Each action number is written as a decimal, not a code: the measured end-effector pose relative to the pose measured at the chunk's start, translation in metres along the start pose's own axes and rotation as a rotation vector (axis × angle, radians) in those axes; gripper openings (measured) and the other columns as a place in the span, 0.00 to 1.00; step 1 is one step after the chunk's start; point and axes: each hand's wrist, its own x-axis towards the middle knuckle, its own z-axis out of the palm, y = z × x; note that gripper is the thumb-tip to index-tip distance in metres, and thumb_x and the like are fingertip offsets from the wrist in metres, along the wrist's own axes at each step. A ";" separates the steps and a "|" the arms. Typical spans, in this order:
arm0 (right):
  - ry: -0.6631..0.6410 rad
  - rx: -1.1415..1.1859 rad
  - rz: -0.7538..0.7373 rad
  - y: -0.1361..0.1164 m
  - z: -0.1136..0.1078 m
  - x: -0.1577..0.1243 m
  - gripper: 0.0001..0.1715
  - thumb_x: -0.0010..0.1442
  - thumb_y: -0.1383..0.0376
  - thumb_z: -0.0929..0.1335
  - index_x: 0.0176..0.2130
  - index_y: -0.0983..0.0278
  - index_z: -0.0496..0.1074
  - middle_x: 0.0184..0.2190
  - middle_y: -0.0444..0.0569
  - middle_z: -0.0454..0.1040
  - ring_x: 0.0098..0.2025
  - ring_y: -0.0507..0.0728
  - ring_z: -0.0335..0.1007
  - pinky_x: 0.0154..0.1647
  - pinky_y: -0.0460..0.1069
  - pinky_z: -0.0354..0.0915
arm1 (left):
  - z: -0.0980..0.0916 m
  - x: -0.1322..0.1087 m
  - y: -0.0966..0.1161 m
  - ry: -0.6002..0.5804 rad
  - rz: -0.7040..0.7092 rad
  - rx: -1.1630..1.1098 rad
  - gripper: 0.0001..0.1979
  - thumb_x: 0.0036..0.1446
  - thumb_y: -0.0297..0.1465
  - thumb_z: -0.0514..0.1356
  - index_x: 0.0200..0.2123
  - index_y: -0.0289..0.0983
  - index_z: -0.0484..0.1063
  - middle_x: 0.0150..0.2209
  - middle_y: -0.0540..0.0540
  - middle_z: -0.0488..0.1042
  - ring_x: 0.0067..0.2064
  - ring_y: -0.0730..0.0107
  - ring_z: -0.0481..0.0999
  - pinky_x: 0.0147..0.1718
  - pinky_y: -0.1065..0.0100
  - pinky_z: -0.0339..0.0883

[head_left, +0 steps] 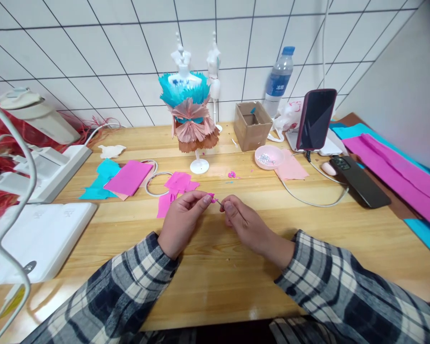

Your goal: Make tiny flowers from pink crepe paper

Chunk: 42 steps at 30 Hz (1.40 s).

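Observation:
My left hand [184, 217] is closed in a pinch on a tiny pink paper piece [211, 197] just above the wooden table [215, 282]. My right hand [245, 224] is closed too, pinching a thin pin or needle [218, 202] whose tip meets the pink piece. Both hands hover at the table's middle, close together. Loose pink paper squares [177, 184] lie just beyond my left hand. Behind them stands a small white mannequin [189, 110] dressed in teal, pink and brown folded paper fans.
Pink and teal sheets [118, 179] lie at the left, near white boxes [39, 234]. A cardboard box [252, 124], water bottle [279, 81], propped phone [316, 119], a pink dish of beads [268, 156], a second phone [363, 181] and crepe paper strips [397, 177] fill the right.

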 end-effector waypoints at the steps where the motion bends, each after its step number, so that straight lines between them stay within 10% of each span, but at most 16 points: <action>1: 0.004 0.006 -0.001 0.000 0.000 0.000 0.21 0.68 0.49 0.51 0.38 0.60 0.60 0.25 0.41 0.60 0.29 0.53 0.59 0.33 0.48 0.58 | 0.000 0.000 0.000 0.001 0.002 0.000 0.12 0.47 0.39 0.68 0.29 0.36 0.76 0.30 0.49 0.77 0.34 0.71 0.73 0.39 0.70 0.65; 42: 0.082 -0.053 0.014 0.001 0.004 0.002 0.17 0.67 0.52 0.53 0.35 0.60 0.58 0.24 0.40 0.62 0.28 0.53 0.61 0.32 0.48 0.58 | 0.002 0.001 -0.001 -0.006 0.000 0.054 0.13 0.48 0.41 0.66 0.30 0.37 0.76 0.29 0.50 0.77 0.32 0.71 0.72 0.35 0.70 0.64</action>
